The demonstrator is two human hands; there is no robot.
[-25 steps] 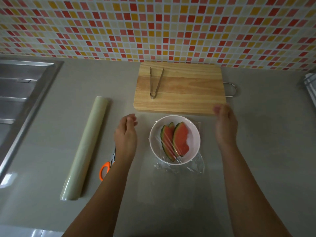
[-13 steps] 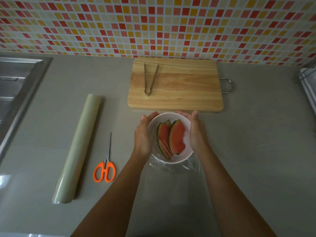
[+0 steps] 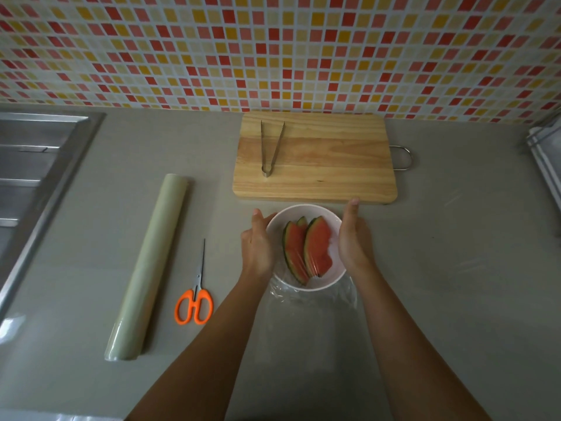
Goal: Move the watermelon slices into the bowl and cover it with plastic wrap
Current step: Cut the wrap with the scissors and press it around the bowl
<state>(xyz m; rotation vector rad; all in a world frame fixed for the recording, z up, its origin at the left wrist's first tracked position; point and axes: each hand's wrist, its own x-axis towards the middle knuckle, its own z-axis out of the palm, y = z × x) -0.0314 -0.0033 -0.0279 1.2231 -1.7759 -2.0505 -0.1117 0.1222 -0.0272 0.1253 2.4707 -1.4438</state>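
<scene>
We press the plastic wrap (image 3: 312, 303) against the white bowl (image 3: 303, 209). Our left hand (image 3: 258, 247) and right hand (image 3: 352, 240) lie along its sides, each grip apart, fingers fairly straight, clamped on nothing. The watermelon slices (image 3: 311, 250) sit in the bowl on the tabletop (image 3: 455, 268). Uneven pressure could let the film spring off the rim or drag the bowl. The film's edges are hard to trace, and our palms hide the side seal.

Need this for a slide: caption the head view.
Left hand and right hand press clear plastic wrap against the round white bowl of red watermelon slices.
</scene>
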